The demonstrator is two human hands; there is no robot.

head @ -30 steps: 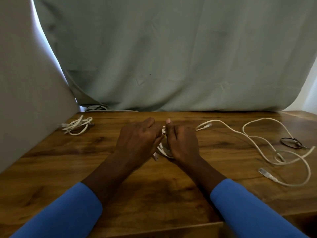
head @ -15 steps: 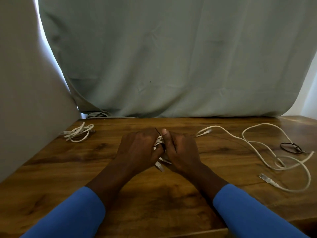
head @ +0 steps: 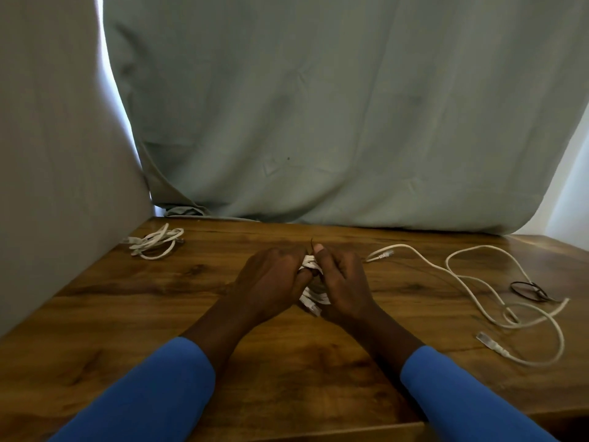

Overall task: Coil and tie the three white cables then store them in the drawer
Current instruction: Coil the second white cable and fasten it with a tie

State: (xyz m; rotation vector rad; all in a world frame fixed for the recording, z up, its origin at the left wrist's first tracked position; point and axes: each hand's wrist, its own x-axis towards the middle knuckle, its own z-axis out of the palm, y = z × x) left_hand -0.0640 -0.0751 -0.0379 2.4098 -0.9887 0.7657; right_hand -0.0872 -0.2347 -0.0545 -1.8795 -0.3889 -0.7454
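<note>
Both hands meet at the middle of the wooden table (head: pixel 191 314). My left hand (head: pixel 271 279) and my right hand (head: pixel 342 282) grip a coiled white cable (head: pixel 310 296) between them; a thin dark tie end pokes up above the thumbs. Most of that coil is hidden by the fingers. A second white cable (head: pixel 156 242), coiled into a bundle, lies at the far left. A third white cable (head: pixel 497 295) sprawls loose across the right side, plugs at both ends.
A dark tie loop (head: pixel 530 291) lies on the table at the far right, beside the loose cable. A grey-green curtain (head: pixel 334 122) hangs along the table's back edge, and a pale panel (head: pixel 57 154) stands at the left.
The hands have closed tighter round the coil and lifted it slightly; a dark tie end now sticks up between the thumbs. The camera has tilted up a little.
</note>
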